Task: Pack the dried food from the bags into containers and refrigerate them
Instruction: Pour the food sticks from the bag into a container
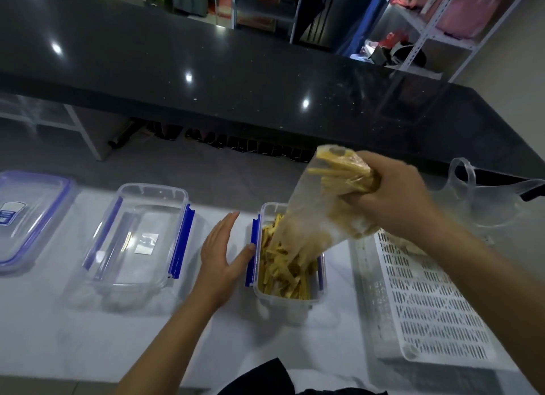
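The right hand (392,194) has its grip clenched round the closed end of a clear plastic bag (318,211), tipped mouth-down into an open container (287,298) on the white tabletop (88,335). Yellow dried strips (283,273) fill most of the container (a few, it seems, are bunched in the bag's upper end). The left hand (221,253) is released, fingers straight, thumb touching the container's blue clip. An empty container (138,235) stands to the left, a lid (26,217) beyond it, a white perforated tray (427,306) on the right.
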Available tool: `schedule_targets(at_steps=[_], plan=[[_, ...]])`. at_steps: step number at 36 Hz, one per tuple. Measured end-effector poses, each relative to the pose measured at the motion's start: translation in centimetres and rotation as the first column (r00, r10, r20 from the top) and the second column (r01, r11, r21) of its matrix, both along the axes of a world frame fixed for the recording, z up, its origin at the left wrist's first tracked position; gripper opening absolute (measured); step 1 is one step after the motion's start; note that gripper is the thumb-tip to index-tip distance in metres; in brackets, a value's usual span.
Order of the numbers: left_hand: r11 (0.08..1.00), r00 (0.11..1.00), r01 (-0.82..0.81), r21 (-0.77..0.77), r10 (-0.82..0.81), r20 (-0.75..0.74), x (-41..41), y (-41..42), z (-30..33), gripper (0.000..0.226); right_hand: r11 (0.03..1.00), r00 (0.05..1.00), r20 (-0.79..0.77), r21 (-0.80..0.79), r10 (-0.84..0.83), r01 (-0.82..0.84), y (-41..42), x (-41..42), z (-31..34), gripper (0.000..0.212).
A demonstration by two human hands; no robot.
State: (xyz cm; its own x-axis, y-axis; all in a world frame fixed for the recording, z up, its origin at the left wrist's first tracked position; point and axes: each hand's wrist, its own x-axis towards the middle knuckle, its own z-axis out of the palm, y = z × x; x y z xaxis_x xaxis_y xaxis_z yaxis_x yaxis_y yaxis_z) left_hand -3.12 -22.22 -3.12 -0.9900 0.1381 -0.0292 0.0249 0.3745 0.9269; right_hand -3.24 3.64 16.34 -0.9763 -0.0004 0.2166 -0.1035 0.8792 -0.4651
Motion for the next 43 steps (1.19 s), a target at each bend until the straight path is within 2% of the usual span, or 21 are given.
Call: schedule_targets(at_steps=[6, 10, 15, 17, 20, 24, 28, 32, 35, 40, 43], plan=[[0.996, 1.0, 0.016, 0.083, -0.017, 0.016, -1.0, 0.2, 2.0, 0.067, 0.997, 0.996, 0.073, 0.046, 0.057, -0.061, -0.7, -0.3, 0.4, 0.04], [0.986, 0.994, 0.097, 0.137, -0.09, -0.057, -2.3, 0.0, 5.3, 0.07, 0.996, 0.999, -0.035, 0.09, 0.03, -0.026, -1.0, -0.9, 1.4, 0.04], [0.952, 0.967, 0.221, 0.212, -0.187, -0.17, -4.1, 0.5, 10.8, 0.078, 0.984, 0.996, 0.041, 0.153, 0.081, -0.086, -2.6, -0.5, 0.1, 0.036], [0.943, 0.948, 0.287, 0.167, -0.254, -0.191, -4.9, 1.0, 12.4, 0.074, 0.98, 0.997, 0.01, 0.184, 0.075, -0.076, -2.7, -0.5, -0.5, 0.036], [0.924, 0.933, 0.353, 0.148, -0.334, -0.137, -5.7, 1.9, 13.5, 0.055, 0.973, 0.998, -0.008, 0.222, 0.068, -0.065, -2.7, -0.5, -0.8, 0.036], [0.928, 0.95, 0.306, 0.213, -0.284, -0.126, -6.1, 3.1, 13.8, 0.04, 0.967, 0.997, -0.021, 0.244, 0.08, -0.072, -3.0, -0.2, -1.1, 0.033], [0.887, 0.935, 0.354, 0.296, -0.338, -0.105, -5.9, 3.4, 13.6, 0.047, 0.962, 0.997, 0.014, 0.26, 0.079, -0.08, -3.0, -0.1, -1.6, 0.037], [0.906, 0.941, 0.325, 0.27, -0.283, -0.184, -5.5, 3.9, 13.7, 0.023, 0.964, 0.996, 0.015, 0.251, 0.084, -0.085, -2.8, 0.0, -2.1, 0.035], [0.911, 0.94, 0.31, 0.272, -0.25, -0.234, -5.5, 3.9, 13.7, 0.015, 0.963, 0.996, 0.011, 0.254, 0.09, -0.089, -2.6, 0.2, -2.5, 0.036], [0.919, 0.954, 0.259, 0.296, -0.196, -0.225, -5.9, 3.6, 13.6, 0.018, 0.965, 0.995, 0.077, 0.249, 0.064, -0.082, -1.7, 0.5, -3.2, 0.044], [0.912, 0.964, 0.235, 0.337, -0.172, -0.205, -6.1, 3.2, 13.4, 0.019, 0.989, 0.987, 0.156, 0.138, 0.031, -0.053, -0.9, 0.9, -3.3, 0.04]])
